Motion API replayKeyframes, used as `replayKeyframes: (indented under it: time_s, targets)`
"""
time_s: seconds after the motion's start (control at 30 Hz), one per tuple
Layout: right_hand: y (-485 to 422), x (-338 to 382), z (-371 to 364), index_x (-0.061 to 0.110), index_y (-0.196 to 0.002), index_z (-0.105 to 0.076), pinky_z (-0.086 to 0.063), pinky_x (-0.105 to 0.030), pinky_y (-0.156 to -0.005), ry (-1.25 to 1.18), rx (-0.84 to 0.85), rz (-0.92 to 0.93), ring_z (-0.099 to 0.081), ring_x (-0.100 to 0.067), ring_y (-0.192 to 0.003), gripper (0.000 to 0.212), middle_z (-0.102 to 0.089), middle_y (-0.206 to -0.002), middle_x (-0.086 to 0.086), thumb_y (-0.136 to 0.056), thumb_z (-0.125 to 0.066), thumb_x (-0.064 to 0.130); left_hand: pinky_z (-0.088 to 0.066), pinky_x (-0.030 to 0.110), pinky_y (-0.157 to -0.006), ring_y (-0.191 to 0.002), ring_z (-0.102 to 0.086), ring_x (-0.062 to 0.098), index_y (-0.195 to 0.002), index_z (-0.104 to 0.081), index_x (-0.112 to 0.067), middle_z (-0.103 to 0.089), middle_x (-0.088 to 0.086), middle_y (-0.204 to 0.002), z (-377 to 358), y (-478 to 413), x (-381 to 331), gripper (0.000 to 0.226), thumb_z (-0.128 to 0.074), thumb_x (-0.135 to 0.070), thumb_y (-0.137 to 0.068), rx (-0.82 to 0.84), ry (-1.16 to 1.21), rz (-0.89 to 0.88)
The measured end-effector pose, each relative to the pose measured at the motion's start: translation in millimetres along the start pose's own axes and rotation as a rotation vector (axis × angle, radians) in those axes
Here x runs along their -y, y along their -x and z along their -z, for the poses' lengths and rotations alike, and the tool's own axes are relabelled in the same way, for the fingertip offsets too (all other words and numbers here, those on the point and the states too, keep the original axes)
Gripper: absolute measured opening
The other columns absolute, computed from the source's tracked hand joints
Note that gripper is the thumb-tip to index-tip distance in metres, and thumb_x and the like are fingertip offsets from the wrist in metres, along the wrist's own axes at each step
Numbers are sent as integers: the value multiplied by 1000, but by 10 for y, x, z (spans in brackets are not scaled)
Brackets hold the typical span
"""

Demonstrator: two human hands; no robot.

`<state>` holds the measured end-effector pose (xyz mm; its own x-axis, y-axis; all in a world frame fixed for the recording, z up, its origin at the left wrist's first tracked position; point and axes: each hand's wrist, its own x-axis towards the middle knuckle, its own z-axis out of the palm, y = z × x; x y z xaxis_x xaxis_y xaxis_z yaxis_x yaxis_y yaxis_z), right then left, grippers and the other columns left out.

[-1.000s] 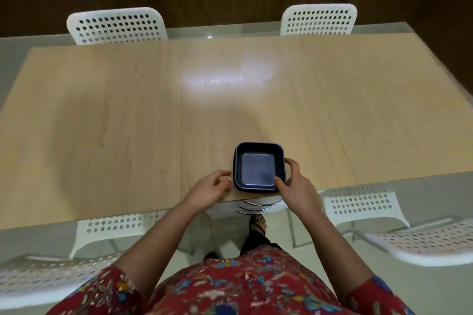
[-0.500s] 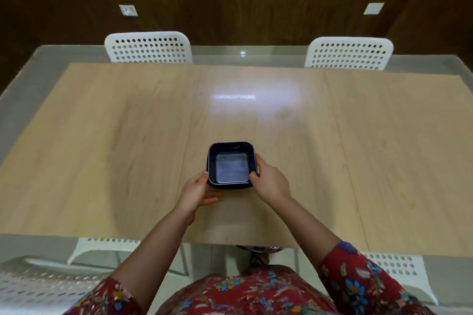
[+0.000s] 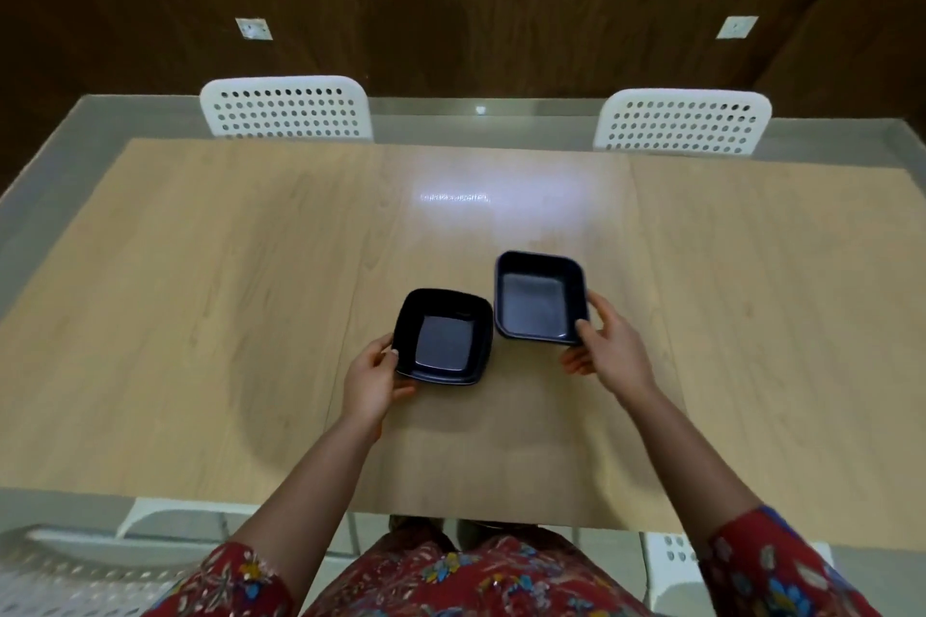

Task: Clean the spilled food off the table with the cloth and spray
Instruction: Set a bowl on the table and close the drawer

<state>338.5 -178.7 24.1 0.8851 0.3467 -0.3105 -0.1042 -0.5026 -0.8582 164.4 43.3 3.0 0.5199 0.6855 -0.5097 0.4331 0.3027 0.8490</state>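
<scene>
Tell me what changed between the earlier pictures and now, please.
The one dark stack became two: the right hand drew the right dish away to the right, the left hand keeps the left dish on the table. Both hands still grip. The white chairs are unchanged.

There is one bench (image 3: 200,316). It bears two dark bowls, the left bowl (image 3: 443,338) and the right bowl (image 3: 538,298). Two hands show, the left hand (image 3: 371,376) and the right hand (image 3: 609,351). Two far chairs stand behind, the left chair (image 3: 285,108) and the right chair (image 3: 681,120). The wall has two plates, the left plate (image 3: 254,28) and the right plate (image 3: 736,26).
</scene>
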Motion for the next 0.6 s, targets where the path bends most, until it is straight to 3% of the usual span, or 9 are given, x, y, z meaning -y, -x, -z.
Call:
replayKeyframes:
  time_s: [0.17,0.37,0.6]
  targets:
    - [-226,-161,373,30,-145,-40,-59,-43,-66,95,-98,-86,-70,-27,-58,51,-72,-70,-11,-98,-44,12,-56,25,-57,-86,-66,19,-133,-53,-10,-64,7,-106,-16,-156,-42,34,-40,-7,-102,-5,-73,-55]
    - [-366,-204,408,28,-145,-40,-60,-42,-68,80,-76,-111,-70,-28,-61,49,-72,-72,-11,-99,-45,13,-54,26,-56,-93,-66,32,-135,-50,-7,-63,19,-117,-5,-453,-118,35,-41,-7,-101,-61,-29,-57]
    - [-472,-116,310,28,-146,-38,-60,-42,-68,52,-82,-138,-70,-29,-62,50,-72,-73,-11,-99,-43,12,-53,29,-62,-97,-65,34,-136,-50,-7,-63,19,-117,-15,-782,-331,36,-39,-6,-101,-94,-8,-46]
